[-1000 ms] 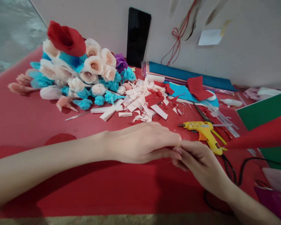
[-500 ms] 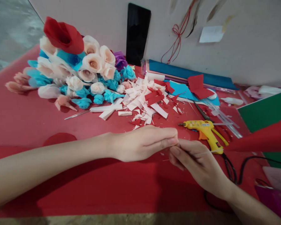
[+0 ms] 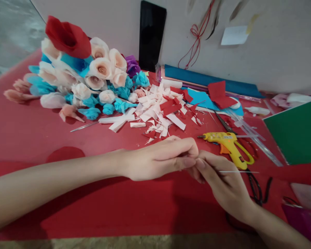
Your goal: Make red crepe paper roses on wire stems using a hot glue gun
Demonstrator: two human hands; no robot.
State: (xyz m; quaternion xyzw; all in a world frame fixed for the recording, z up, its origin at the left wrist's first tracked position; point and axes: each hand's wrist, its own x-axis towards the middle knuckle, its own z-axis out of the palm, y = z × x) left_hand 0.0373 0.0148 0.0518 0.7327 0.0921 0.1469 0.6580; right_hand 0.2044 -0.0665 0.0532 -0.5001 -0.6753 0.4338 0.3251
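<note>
Across the red table (image 3: 106, 214), a big heap of paper flowers (image 3: 102, 69) looks finished, loose paper scraps (image 3: 151, 110) right beside it! In front, the left hand (image 3: 160, 157) presses thumb to fingers, whatever is inside hidden from us, and meets the right hand (image 3: 224, 185), curled in and seemingly pinching a thin pale stick (image 3: 252, 172); it juts rightward, bare where visible, so this piece, I'd judge, remains unfinished.

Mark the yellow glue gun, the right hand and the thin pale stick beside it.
Yellow glue gun (image 3: 230, 143): head view, where body meets handle.
Right hand (image 3: 224, 183): head view, middle of the hand.
Thin pale stick (image 3: 238, 171): head view, middle of its visible length.
</note>
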